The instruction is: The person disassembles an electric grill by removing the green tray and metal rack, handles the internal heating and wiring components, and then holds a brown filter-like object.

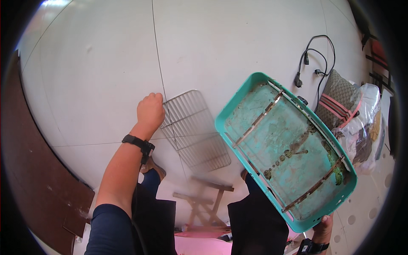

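My left hand (150, 111) is closed on the long left edge of a wire rack (192, 127), whose thin parallel bars slant down over the tiled floor and between my feet. On the right, my right hand (324, 230) grips the lower right corner of a teal rectangular tray-like housing (272, 140), thumb over its rim. The housing is tilted, its inner side toward me. Two rusty crossbars span it, with a pale rail along its far long side. Dark and greenish grime stains its bottom.
Black power cords (326, 70) with plugs lie at the upper right. Beside them are a patterned cushion (342, 91) and a clear plastic bag (369, 123). Brown wooden furniture (38, 178) stands at the left. Below are crossed wooden legs (206, 204) and a pink surface (203, 245).
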`<state>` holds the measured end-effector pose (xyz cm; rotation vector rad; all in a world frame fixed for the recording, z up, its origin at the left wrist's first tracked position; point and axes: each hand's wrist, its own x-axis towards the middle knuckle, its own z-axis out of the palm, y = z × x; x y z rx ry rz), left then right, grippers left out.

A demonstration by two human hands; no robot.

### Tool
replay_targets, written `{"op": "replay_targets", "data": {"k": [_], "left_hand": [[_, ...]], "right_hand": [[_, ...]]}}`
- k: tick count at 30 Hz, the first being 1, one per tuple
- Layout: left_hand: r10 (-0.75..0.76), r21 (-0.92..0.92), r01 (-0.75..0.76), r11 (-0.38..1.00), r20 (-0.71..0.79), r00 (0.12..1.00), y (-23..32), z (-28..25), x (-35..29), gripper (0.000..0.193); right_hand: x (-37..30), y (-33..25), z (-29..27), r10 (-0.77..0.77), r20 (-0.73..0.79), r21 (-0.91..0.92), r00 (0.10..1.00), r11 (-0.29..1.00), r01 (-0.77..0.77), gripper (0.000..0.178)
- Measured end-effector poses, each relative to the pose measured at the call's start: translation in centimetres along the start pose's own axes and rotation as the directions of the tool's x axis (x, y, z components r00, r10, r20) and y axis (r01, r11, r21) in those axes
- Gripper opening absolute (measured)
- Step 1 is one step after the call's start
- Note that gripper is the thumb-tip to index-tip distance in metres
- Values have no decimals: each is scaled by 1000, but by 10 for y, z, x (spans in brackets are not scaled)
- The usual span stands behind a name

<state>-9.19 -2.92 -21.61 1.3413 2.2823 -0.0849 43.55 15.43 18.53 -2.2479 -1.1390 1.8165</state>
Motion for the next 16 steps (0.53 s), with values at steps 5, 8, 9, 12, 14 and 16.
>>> {"op": "replay_targets", "data": {"k": [5,8,9,12,14,16], "left_hand": [[-1,-33,1,999,13,1000,0,-7,-10,8],[48,-30,-46,998,62,997,3,-26,-22,7],[96,-16,-95,995,94,991,5,-33,-29,7],[79,-90,-64,994,178,981,15,-59,-51,9],[37,-206,25,978,292,956,20,-70,-74,10],[13,-319,124,940,394,919,24,-81,-88,12]], "right_hand": [[-3,-18,23,66,-62,-33,996,997,-68,115],[0,-12,11,25,-7,-20,1000,999,-25,114],[1,-10,8,26,-4,-20,1000,999,-26,114],[2,-14,9,10,48,6,999,1000,-11,113],[-1,-20,18,18,64,24,998,1000,-19,111],[-5,-24,21,-13,80,30,997,999,11,110]]}}
